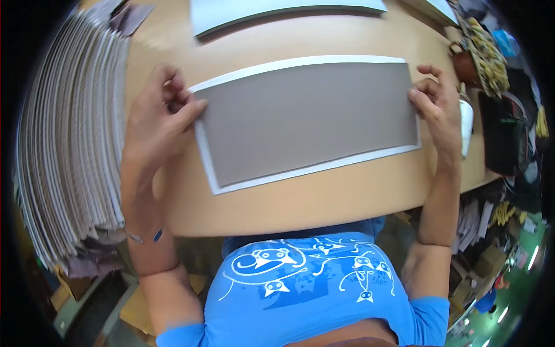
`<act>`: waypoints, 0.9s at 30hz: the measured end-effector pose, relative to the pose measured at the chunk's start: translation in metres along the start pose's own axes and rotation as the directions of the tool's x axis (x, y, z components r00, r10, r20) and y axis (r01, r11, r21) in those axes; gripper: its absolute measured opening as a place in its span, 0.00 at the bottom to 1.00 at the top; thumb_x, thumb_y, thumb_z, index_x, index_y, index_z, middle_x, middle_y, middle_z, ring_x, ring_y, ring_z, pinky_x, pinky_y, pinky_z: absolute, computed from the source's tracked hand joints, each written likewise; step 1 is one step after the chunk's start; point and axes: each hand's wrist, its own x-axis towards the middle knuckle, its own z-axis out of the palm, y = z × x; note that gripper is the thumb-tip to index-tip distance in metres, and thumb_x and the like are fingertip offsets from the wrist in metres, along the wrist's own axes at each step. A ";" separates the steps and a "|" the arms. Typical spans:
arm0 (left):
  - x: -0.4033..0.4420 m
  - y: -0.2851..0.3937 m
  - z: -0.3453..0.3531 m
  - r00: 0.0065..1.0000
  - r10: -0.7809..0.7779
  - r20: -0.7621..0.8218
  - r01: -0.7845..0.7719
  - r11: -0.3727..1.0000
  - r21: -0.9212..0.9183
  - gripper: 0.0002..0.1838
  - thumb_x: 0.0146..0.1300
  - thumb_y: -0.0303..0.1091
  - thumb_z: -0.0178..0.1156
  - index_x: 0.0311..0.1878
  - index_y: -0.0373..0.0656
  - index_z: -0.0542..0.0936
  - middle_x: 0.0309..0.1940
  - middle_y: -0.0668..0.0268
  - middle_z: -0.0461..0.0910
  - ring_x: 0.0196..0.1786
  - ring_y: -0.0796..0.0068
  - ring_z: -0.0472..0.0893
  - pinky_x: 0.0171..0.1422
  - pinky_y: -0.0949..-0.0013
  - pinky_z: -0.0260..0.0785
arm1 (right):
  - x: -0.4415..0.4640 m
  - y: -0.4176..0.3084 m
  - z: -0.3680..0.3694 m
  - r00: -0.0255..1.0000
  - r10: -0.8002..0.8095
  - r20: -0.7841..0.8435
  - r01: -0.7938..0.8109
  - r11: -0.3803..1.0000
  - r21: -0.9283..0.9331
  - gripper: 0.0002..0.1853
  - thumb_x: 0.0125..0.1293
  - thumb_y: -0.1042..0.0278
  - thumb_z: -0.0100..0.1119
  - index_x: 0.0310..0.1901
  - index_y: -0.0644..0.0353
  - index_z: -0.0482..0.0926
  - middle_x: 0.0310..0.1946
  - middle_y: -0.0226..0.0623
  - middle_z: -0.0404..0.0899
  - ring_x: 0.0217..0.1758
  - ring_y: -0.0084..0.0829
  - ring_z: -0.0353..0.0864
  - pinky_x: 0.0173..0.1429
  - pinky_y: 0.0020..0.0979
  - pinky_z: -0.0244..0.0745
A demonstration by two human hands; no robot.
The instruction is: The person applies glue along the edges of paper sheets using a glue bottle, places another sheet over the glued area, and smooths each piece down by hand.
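facing the table's (pixel 272 211) near edge: a person in a blue shirt (pixel 324 309). over the table's middle, a grey panel (pixel 312 115) with a white border, held at both ends. left hand (pixel 160 113): thumb and fingers pinching the panel near its far left corner. right hand (pixel 436 107): thumb and fingers gripping its right end. along the left edge, a stack (pixel 75 133); near the right, a brown container (pixel 464 66); toward the far edge, a white board (pixel 231 11).

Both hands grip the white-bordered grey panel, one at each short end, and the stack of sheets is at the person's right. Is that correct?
Not quite: the head view shows the stack of sheets at the person's left. The left hand and right hand do grip the grey panel at its short ends.
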 end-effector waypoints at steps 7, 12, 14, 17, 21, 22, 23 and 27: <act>0.001 -0.005 0.000 0.999 -0.006 0.035 0.009 0.996 -0.088 0.14 0.54 0.19 0.58 0.36 0.43 0.63 0.22 0.72 0.68 0.24 0.87 0.67 0.25 0.82 0.60 | -0.002 -0.003 0.007 0.992 -0.070 -0.106 0.056 0.990 -0.133 0.19 0.51 0.77 0.58 0.46 0.68 0.69 0.19 0.32 0.75 0.22 0.19 0.72 0.29 0.21 0.67; 0.001 -0.003 0.001 0.999 -0.011 0.031 0.014 0.994 -0.104 0.15 0.55 0.18 0.57 0.35 0.45 0.62 0.22 0.73 0.66 0.23 0.87 0.65 0.25 0.82 0.59 | -0.001 -0.004 0.008 0.993 -0.056 -0.104 0.039 0.985 -0.166 0.19 0.50 0.77 0.58 0.46 0.67 0.69 0.18 0.33 0.75 0.21 0.21 0.73 0.29 0.23 0.68; 0.001 -0.002 0.000 0.999 -0.029 0.035 0.032 0.995 -0.097 0.15 0.55 0.18 0.57 0.35 0.45 0.62 0.22 0.73 0.66 0.23 0.87 0.65 0.25 0.82 0.59 | 0.000 -0.005 0.009 0.993 -0.060 -0.102 0.041 0.983 -0.181 0.19 0.49 0.77 0.59 0.45 0.67 0.69 0.18 0.34 0.74 0.21 0.22 0.73 0.29 0.24 0.68; 0.001 -0.004 0.000 0.999 -0.032 0.035 0.035 0.995 -0.098 0.14 0.55 0.19 0.58 0.35 0.45 0.62 0.22 0.72 0.66 0.23 0.88 0.64 0.25 0.82 0.59 | -0.001 -0.005 0.009 0.996 -0.046 -0.081 0.031 0.984 -0.174 0.19 0.54 0.79 0.58 0.49 0.66 0.68 0.21 0.26 0.72 0.23 0.13 0.65 0.28 0.16 0.60; 0.001 -0.006 0.000 0.999 -0.017 0.030 0.020 0.995 -0.099 0.15 0.55 0.19 0.58 0.35 0.45 0.62 0.22 0.72 0.66 0.23 0.88 0.64 0.25 0.83 0.59 | -0.004 -0.013 0.011 0.995 -0.010 -0.103 -0.010 0.981 -0.194 0.19 0.53 0.79 0.59 0.48 0.66 0.68 0.20 0.26 0.72 0.22 0.13 0.65 0.27 0.16 0.60; 0.001 -0.005 0.000 0.999 -0.018 0.032 0.021 0.996 -0.088 0.15 0.55 0.19 0.58 0.35 0.45 0.62 0.23 0.72 0.66 0.23 0.88 0.64 0.25 0.83 0.59 | -0.004 -0.013 0.011 0.995 -0.012 -0.103 -0.009 0.980 -0.200 0.19 0.53 0.79 0.59 0.48 0.66 0.68 0.20 0.26 0.71 0.22 0.13 0.65 0.27 0.16 0.60; 0.001 -0.003 0.000 0.999 -0.020 0.031 0.022 0.997 -0.075 0.15 0.55 0.19 0.58 0.35 0.45 0.62 0.23 0.72 0.66 0.23 0.87 0.64 0.25 0.83 0.59 | -0.004 -0.013 0.012 0.995 -0.016 -0.101 -0.005 0.979 -0.204 0.20 0.53 0.79 0.59 0.49 0.66 0.68 0.20 0.26 0.71 0.22 0.14 0.65 0.27 0.17 0.61; 0.001 0.000 0.000 0.999 -0.029 0.032 0.031 0.997 -0.073 0.14 0.55 0.19 0.59 0.35 0.44 0.62 0.23 0.73 0.67 0.23 0.87 0.65 0.25 0.82 0.59 | -0.002 -0.008 0.011 0.995 -0.029 -0.098 0.006 0.974 -0.225 0.20 0.53 0.79 0.59 0.49 0.65 0.68 0.20 0.25 0.71 0.22 0.14 0.65 0.27 0.17 0.60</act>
